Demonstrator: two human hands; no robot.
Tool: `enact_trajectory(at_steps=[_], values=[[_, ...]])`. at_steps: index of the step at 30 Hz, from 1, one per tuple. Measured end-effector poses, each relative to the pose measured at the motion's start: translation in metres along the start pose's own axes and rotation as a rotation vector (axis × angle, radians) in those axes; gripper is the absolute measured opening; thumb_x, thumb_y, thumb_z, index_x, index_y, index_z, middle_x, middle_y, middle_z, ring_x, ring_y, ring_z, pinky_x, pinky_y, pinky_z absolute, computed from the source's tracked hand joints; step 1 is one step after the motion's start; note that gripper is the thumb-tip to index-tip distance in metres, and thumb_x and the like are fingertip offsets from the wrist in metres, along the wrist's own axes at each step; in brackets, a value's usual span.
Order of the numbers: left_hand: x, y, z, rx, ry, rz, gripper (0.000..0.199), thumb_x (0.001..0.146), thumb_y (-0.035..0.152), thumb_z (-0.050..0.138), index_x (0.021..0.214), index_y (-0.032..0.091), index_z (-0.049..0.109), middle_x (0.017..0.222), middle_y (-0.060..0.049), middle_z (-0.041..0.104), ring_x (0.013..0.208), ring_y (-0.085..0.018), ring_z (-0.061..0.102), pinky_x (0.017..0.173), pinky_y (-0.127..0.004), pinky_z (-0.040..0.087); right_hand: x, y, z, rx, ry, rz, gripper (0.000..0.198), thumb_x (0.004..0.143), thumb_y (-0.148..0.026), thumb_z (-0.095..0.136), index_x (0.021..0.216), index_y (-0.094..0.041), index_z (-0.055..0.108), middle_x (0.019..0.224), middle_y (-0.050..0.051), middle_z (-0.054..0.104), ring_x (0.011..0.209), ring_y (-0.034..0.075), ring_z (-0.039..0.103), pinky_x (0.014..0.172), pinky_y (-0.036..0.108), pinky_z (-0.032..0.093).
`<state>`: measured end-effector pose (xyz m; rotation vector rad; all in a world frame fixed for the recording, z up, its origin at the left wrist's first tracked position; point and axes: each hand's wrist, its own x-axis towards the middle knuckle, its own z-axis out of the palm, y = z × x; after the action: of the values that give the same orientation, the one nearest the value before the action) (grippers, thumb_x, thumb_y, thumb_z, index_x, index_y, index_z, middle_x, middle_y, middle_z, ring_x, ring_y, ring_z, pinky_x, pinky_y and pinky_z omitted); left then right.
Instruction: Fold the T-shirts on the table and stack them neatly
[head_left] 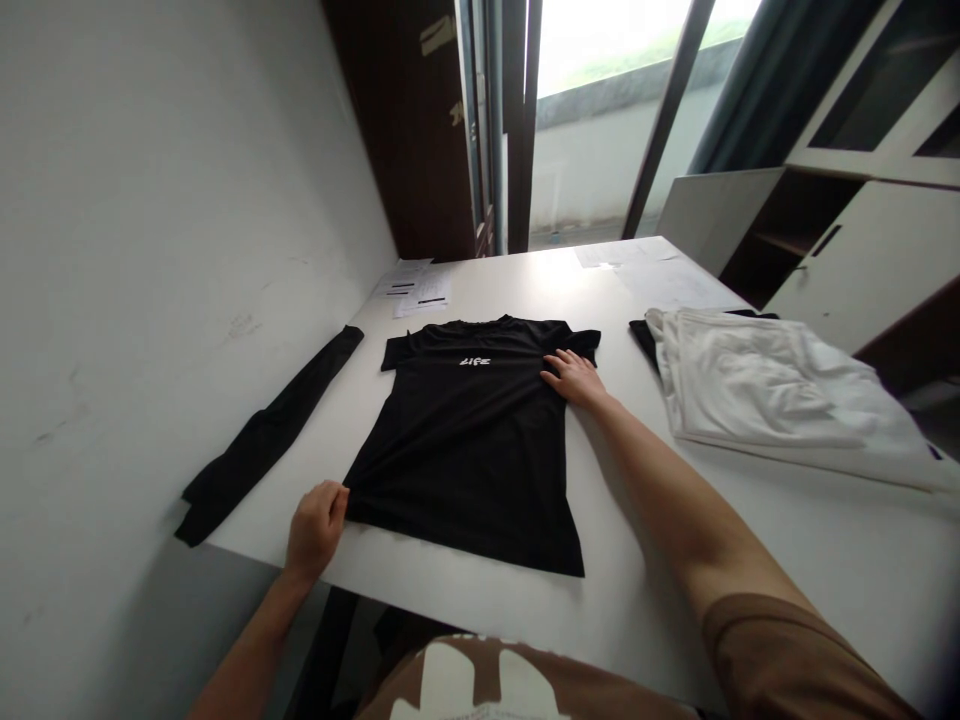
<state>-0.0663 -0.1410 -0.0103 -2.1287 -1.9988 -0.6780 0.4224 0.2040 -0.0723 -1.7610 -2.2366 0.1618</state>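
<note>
A black T-shirt [480, 440] with a small white print on its chest lies spread on the white table, its collar toward the window and its hem toward me. My left hand [318, 528] is closed on the shirt's lower left hem corner. On the other side my right hand [573, 378] lies flat with spread fingers on the shirt near the right sleeve and armpit. A few soft creases run across the cloth.
A folded black garment [274, 435] lies along the table's left edge by the wall. At the right rests a stack of folded white cloth [750, 385] with black fabric under it. Paper sheets [424, 290] lie at the far left; more papers [637, 268] are at the far right.
</note>
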Motion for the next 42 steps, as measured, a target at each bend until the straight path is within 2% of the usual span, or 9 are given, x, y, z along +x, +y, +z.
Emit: enact_trajectory(at_steps=[4,8,10,12,16,24,30,35,42], values=[[0.004,0.052,0.000,-0.152,0.031,0.059,0.025,0.103,0.028,0.045,0.081,0.023,0.054,0.081,-0.004,0.060,0.080,-0.022,0.057,0.080,-0.038,0.045,0.000,-0.001,-0.001,0.017,0.000,0.005,0.059,0.101,-0.058,0.042,0.151,-0.027,0.049,0.164,0.008,0.036,0.153,0.030,0.025,0.123,0.052,0.022],[0.019,0.159,0.010,-0.296,-0.347,0.404,0.010,0.097,0.031,0.059,0.103,0.025,0.063,0.103,-0.005,0.066,0.096,-0.022,0.060,0.090,-0.037,0.046,0.000,0.000,-0.001,0.024,-0.007,0.013,0.059,0.101,-0.058,0.043,0.151,-0.028,0.049,0.165,0.008,0.035,0.153,0.030,0.025,0.123,0.052,0.021],[0.024,0.209,0.020,-0.249,-0.468,0.578,0.042,0.090,0.046,0.070,0.125,0.026,0.058,0.114,-0.006,0.065,0.102,-0.024,0.059,0.092,-0.040,0.046,0.000,0.000,-0.001,0.022,-0.012,0.012,0.059,0.101,-0.058,0.043,0.152,-0.028,0.049,0.165,0.008,0.035,0.153,0.030,0.025,0.123,0.052,0.021],[0.026,0.247,0.032,-0.161,-0.507,0.670,0.050,0.089,0.054,0.070,0.125,0.023,0.056,0.111,-0.007,0.064,0.101,-0.026,0.058,0.088,-0.041,0.047,-0.001,-0.001,-0.003,0.019,-0.013,0.011,0.059,0.101,-0.058,0.044,0.152,-0.028,0.048,0.165,0.008,0.034,0.153,0.029,0.025,0.123,0.051,0.021],[0.028,0.285,0.058,-0.040,-0.524,0.756,0.013,0.097,0.030,0.061,0.103,0.019,0.056,0.098,-0.006,0.062,0.091,-0.024,0.060,0.075,-0.036,0.047,-0.003,-0.003,-0.006,0.014,-0.006,0.020,0.056,0.101,-0.056,0.045,0.150,-0.028,0.050,0.164,0.008,0.037,0.153,0.029,0.025,0.124,0.053,0.017],[0.038,0.298,0.059,-0.331,-0.691,0.681,0.007,0.099,0.024,0.051,0.104,0.021,0.054,0.099,-0.002,0.067,0.086,-0.017,0.066,0.072,-0.028,0.049,-0.002,-0.006,-0.009,0.043,0.007,0.055,0.051,0.101,-0.053,0.047,0.146,-0.031,0.053,0.162,0.007,0.039,0.151,0.032,0.026,0.120,0.064,0.012],[0.050,0.296,0.048,-0.601,-0.827,0.614,0.013,0.097,0.028,0.057,0.110,0.023,0.058,0.100,0.001,0.068,0.085,-0.013,0.066,0.075,-0.022,0.049,-0.001,0.003,-0.013,0.081,0.154,0.205,0.042,0.099,-0.045,0.048,0.133,-0.025,0.063,0.148,0.012,0.053,0.139,0.033,0.040,0.116,0.060,0.023],[0.103,0.255,0.052,-0.514,-0.544,0.560,0.020,0.096,0.030,0.061,0.115,0.024,0.063,0.108,-0.003,0.065,0.102,-0.019,0.062,0.093,-0.030,0.049,-0.004,0.018,-0.019,0.106,0.321,0.435,0.040,0.097,-0.038,0.048,0.126,-0.017,0.066,0.129,0.018,0.062,0.120,0.033,0.052,0.105,0.047,0.036],[0.226,0.165,0.120,-0.184,-0.287,0.207,0.017,0.097,0.028,0.056,0.105,0.023,0.070,0.116,-0.007,0.063,0.112,-0.023,0.058,0.104,-0.036,0.047,0.001,0.021,-0.025,0.077,0.364,0.499,0.050,0.094,-0.040,0.053,0.138,-0.017,0.056,0.128,0.019,0.062,0.120,0.037,0.051,0.098,0.046,0.039]])
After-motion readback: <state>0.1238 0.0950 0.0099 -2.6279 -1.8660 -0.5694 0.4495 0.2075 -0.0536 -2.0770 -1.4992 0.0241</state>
